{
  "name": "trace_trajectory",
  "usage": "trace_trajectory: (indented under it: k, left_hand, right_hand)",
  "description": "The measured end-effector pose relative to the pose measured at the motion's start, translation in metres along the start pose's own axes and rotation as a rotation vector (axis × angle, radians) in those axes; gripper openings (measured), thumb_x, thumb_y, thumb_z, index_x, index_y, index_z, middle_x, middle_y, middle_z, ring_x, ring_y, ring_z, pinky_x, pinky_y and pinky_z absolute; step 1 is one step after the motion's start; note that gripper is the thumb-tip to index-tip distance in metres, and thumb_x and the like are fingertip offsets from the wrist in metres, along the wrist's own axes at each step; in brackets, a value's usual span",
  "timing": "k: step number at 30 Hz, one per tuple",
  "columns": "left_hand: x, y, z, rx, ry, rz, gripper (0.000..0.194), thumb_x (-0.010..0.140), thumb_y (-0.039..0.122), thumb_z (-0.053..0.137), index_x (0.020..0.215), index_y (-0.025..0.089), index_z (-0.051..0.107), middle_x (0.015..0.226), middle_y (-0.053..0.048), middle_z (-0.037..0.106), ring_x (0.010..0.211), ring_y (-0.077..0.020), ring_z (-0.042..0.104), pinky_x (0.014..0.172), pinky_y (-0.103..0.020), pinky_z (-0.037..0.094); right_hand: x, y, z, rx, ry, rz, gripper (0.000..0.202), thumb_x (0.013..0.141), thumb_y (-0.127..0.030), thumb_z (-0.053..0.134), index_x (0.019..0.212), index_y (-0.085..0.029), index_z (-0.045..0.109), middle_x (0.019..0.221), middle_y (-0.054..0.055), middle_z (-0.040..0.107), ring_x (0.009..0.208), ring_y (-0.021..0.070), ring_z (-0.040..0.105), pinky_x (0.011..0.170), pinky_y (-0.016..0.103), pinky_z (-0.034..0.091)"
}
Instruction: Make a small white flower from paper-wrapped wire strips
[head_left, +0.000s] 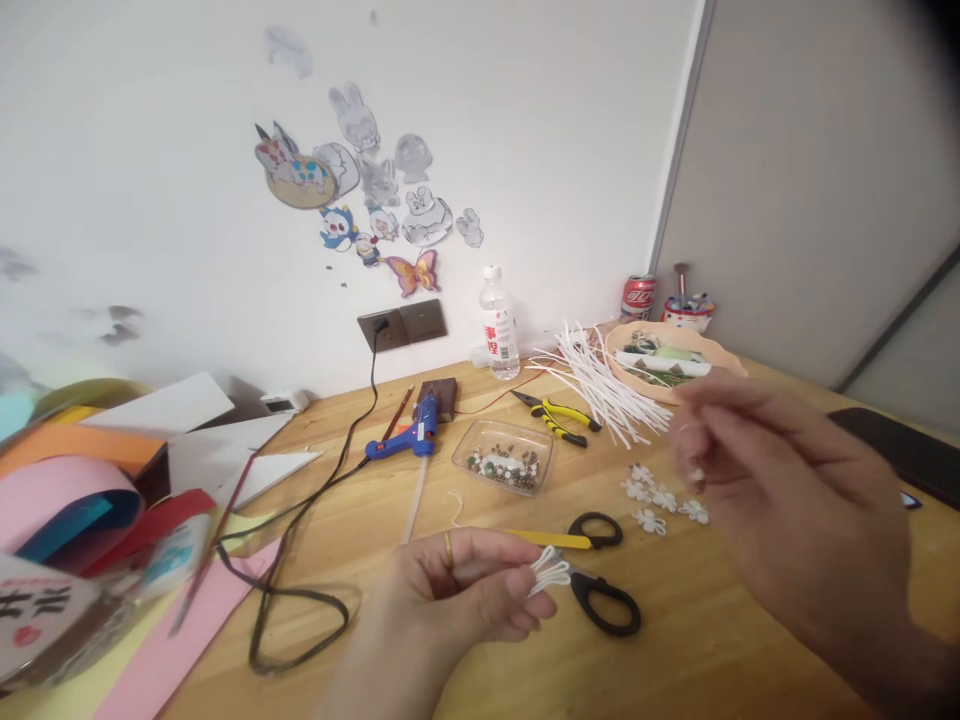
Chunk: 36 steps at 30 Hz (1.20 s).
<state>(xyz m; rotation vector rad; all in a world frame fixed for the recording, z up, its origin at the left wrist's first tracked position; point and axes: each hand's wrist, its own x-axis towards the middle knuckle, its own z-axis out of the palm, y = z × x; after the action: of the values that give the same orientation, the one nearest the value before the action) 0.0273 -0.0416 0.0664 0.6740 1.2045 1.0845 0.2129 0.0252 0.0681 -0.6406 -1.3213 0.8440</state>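
Note:
My left hand [469, 590] pinches a small bundle of looped white cord [551, 570] between thumb and fingers, with the loops standing out to the right. Its far end is hidden in my grip. My right hand [795, 510] is raised at the right, slightly blurred, thumb and forefinger pressed together. Whatever they hold, if anything, is too small to make out. Scissors [606, 605] with black handles lie just beyond and below my left hand, beside a yellow strip [555, 539]. Several white knotted cord flowers [664, 497] lie on the table left of my right hand.
A clear tray of beads [502, 465], a blue glue gun [416, 432] with its black cable [300, 510], yellow-black pliers [555, 415] and white cord lengths [600, 380] lie further back. Behind stand a bottle [499, 325] and a peach dish [720, 352]. Coloured paper [75, 490] covers the left.

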Motion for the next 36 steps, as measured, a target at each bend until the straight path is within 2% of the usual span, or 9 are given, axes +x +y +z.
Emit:
trace_trajectory:
  k: [4,6,10,15,19,23,26,30,36]
  left_hand:
    - [0.000,0.000,0.000,-0.027,-0.034,0.003,0.012,0.054,0.019,0.079,0.056,0.014,0.068,0.050,0.000,0.072,0.045,-0.0060,0.063,0.047,-0.010,0.048]
    - [-0.001,0.000,0.001,-0.026,-0.046,0.028,0.011,0.055,0.018,0.078,0.056,0.013,0.067,0.049,0.002,0.071,0.044,-0.0045,0.062,0.046,-0.009,0.046]
    - [-0.004,0.000,0.000,-0.007,-0.066,0.027,0.010,0.057,0.017,0.076,0.054,0.013,0.068,0.050,0.002,0.071,0.047,-0.0052,0.063,0.048,-0.009,0.046]
    - [-0.004,-0.001,0.000,-0.038,-0.137,0.012,0.008,0.059,0.015,0.075,0.055,0.014,0.068,0.051,0.000,0.072,0.047,-0.0058,0.062,0.049,-0.012,0.046]
    - [-0.004,0.005,-0.001,0.030,-0.169,-0.080,0.009,0.062,0.019,0.072,0.057,0.013,0.067,0.054,-0.004,0.073,0.048,-0.0088,0.062,0.050,-0.016,0.047]
    - [-0.005,0.009,-0.002,0.203,-0.220,-0.104,0.019,0.071,0.031,0.062,0.067,0.014,0.072,0.061,-0.006,0.074,0.053,-0.0106,0.064,0.052,-0.016,0.046]
    - [-0.004,0.005,-0.004,0.289,-0.274,-0.054,0.018,0.068,0.032,0.065,0.066,0.017,0.075,0.057,-0.004,0.074,0.049,-0.0083,0.061,0.050,-0.014,0.045]
    - [-0.006,0.001,-0.004,0.294,-0.233,-0.027,0.008,0.065,0.025,0.069,0.062,0.020,0.075,0.048,0.000,0.071,0.041,-0.0059,0.056,0.047,-0.014,0.044]
    - [-0.004,0.002,-0.003,0.248,-0.135,-0.039,0.012,0.066,0.025,0.069,0.060,0.016,0.073,0.048,0.000,0.069,0.045,-0.0067,0.056,0.049,-0.015,0.044]
  right_hand:
    - [-0.012,-0.001,0.007,-0.318,-0.587,-0.056,0.024,0.077,-0.014,0.058,0.098,-0.024,0.060,0.065,-0.004,0.055,0.056,0.0073,0.051,0.051,0.017,0.042]
    - [-0.018,-0.002,0.012,-0.363,-0.715,-0.166,0.026,0.071,-0.014,0.063,0.096,-0.019,0.060,0.066,-0.003,0.055,0.055,0.0069,0.052,0.052,0.017,0.042]
    - [-0.022,-0.002,0.016,-0.404,-0.707,-0.293,0.016,0.071,-0.006,0.057,0.083,-0.014,0.063,0.061,-0.002,0.054,0.051,0.0057,0.051,0.048,0.015,0.040]
    - [-0.024,0.000,0.016,-0.430,-0.680,-0.369,0.014,0.070,-0.006,0.053,0.076,-0.017,0.060,0.058,-0.003,0.052,0.049,0.0056,0.048,0.044,0.015,0.039]
    - [-0.023,0.001,0.017,-0.442,-0.680,-0.426,0.016,0.067,-0.003,0.053,0.073,-0.017,0.058,0.055,-0.004,0.051,0.047,0.0051,0.045,0.041,0.014,0.035]
    - [-0.022,0.002,0.017,-0.454,-0.734,-0.415,0.015,0.068,-0.003,0.052,0.073,-0.017,0.057,0.056,-0.004,0.051,0.049,0.0051,0.044,0.044,0.014,0.035]
    - [-0.023,0.005,0.016,-0.448,-0.752,-0.421,0.013,0.068,-0.005,0.053,0.072,-0.017,0.057,0.057,-0.004,0.052,0.050,0.0059,0.044,0.047,0.016,0.036]
    - [-0.025,0.006,0.014,-0.453,-0.794,-0.397,0.013,0.070,-0.006,0.054,0.073,-0.018,0.059,0.058,-0.004,0.052,0.051,0.0066,0.044,0.048,0.018,0.037]
    - [-0.020,0.001,0.010,-0.368,-0.827,-0.219,0.024,0.072,-0.007,0.055,0.093,-0.019,0.059,0.064,-0.004,0.056,0.054,0.0061,0.051,0.050,0.016,0.041]
